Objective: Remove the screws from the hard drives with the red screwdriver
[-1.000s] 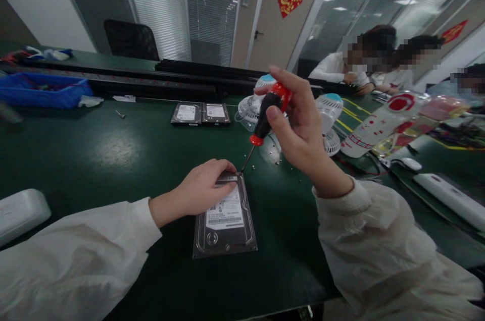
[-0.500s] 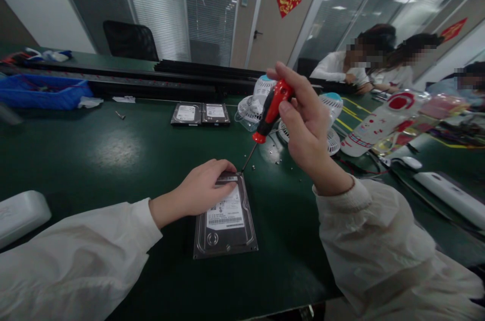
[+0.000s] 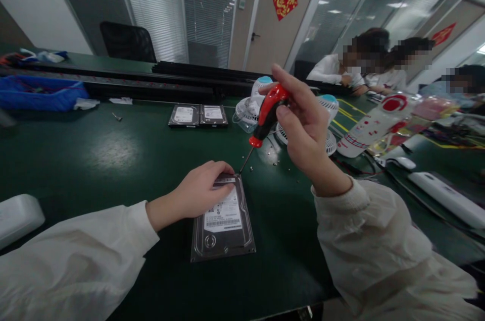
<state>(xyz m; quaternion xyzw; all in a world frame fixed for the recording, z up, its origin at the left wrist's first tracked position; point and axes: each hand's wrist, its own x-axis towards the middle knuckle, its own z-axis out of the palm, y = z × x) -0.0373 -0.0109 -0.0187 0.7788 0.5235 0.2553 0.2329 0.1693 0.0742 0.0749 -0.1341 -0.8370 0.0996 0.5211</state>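
Note:
A hard drive (image 3: 229, 237) lies label side up on the green table before me. My left hand (image 3: 200, 187) grips its far left part, thumb across the label and fingers over the far edge. In my right hand (image 3: 305, 126) is a red and black screwdriver (image 3: 268, 114), tilted, with the index finger stretched along the top of the handle. The screwdriver's tip meets the drive's far right corner; the screw under it is too small to make out. Several small screws (image 3: 275, 163) lie scattered just beyond that corner.
Two more hard drives (image 3: 199, 115) lie farther back. Small white fans (image 3: 250, 106) stand behind my right hand. A white bottle (image 3: 364, 131), a mouse (image 3: 403, 162) and a white power strip (image 3: 447, 197) are to the right. A blue tray (image 3: 41, 94) sits at the back left; people sit at the far right.
The screwdriver handle has turned slightly in my right hand, its tip staying at the drive's corner. My left hand keeps its hold. The whole view has shifted a little.

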